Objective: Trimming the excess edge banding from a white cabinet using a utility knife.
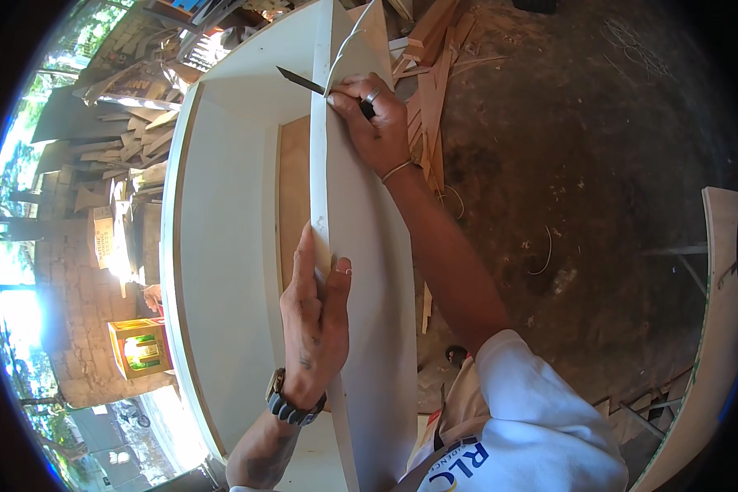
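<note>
Pressing flat with the left hand point(313, 328), fingers together, on the front edge of the white laminated wooden cabinet point(221, 238) lying on its side. Gripping with the right hand point(373, 115), clamped tight, the dark-bladed knife point(302, 81) at the far edge, trimming the thin white edge strip point(348, 41) curling upward. Lying behind, pale wooden offcuts point(435, 49).
</note>
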`<state>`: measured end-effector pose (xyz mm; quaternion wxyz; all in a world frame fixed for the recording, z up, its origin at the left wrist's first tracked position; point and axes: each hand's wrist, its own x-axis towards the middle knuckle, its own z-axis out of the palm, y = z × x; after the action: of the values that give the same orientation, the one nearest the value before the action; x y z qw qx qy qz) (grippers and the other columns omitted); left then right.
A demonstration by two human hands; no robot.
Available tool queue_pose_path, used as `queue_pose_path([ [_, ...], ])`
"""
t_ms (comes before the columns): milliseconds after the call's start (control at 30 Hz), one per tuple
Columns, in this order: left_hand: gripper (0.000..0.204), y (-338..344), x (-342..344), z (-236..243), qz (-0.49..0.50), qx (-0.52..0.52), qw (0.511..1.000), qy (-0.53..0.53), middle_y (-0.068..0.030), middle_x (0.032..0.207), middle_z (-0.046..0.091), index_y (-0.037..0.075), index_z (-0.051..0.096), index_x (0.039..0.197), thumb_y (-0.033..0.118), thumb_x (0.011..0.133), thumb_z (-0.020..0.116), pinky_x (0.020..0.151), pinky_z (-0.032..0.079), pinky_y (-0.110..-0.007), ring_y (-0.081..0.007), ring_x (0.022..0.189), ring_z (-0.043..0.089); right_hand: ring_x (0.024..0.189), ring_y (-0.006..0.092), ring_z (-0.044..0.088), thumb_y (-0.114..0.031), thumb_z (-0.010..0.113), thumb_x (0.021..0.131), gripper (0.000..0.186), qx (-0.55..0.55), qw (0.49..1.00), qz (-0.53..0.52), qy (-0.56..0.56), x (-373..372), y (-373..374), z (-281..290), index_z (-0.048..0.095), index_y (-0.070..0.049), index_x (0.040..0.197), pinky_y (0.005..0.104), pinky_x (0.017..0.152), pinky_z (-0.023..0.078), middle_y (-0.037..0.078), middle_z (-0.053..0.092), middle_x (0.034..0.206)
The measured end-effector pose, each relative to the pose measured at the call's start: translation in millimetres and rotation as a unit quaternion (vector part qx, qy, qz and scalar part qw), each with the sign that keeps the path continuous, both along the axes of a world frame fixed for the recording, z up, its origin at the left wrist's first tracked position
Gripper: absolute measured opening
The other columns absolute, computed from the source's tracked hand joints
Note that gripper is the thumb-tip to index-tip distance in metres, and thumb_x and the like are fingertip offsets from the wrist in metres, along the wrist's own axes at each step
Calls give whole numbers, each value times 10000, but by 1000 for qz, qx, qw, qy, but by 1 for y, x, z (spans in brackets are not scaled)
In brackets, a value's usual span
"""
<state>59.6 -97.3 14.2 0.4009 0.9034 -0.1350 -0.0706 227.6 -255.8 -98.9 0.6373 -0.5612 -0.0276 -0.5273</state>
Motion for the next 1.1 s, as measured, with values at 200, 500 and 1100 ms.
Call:
queue_pose_path([
  [200, 515, 1, -1, 0, -6, 6, 1000, -4, -73, 834, 604, -5, 354, 1492, 181, 1037, 506, 595, 410, -287, -105, 663, 455, 870, 258, 655, -116, 737, 830, 72, -1, 1000, -5, 1, 3, 0, -2, 707, -63, 869, 348, 770, 526, 82, 699, 916],
  [500, 518, 4, -2, 1, 0, 27, 1000, 9, -73, 822, 609, -14, 348, 1493, 179, 1038, 503, 597, 412, -287, -107, 660, 465, 875, 265, 650, -118, 738, 824, 82, 5, 1000, -3, -3, 5, 1, -3, 708, -59, 872, 356, 776, 523, 89, 694, 918],
  [1100, 506, 3, -2, -1, 4, 32, 999, -4, -82, 850, 617, -14, 360, 1485, 165, 1035, 508, 621, 428, -297, -113, 689, 483, 909, 247, 621, -108, 731, 826, 81, 7, 999, 39, -12, 10, -1, -8, 683, -57, 865, 350, 819, 502, 72, 674, 930],
])
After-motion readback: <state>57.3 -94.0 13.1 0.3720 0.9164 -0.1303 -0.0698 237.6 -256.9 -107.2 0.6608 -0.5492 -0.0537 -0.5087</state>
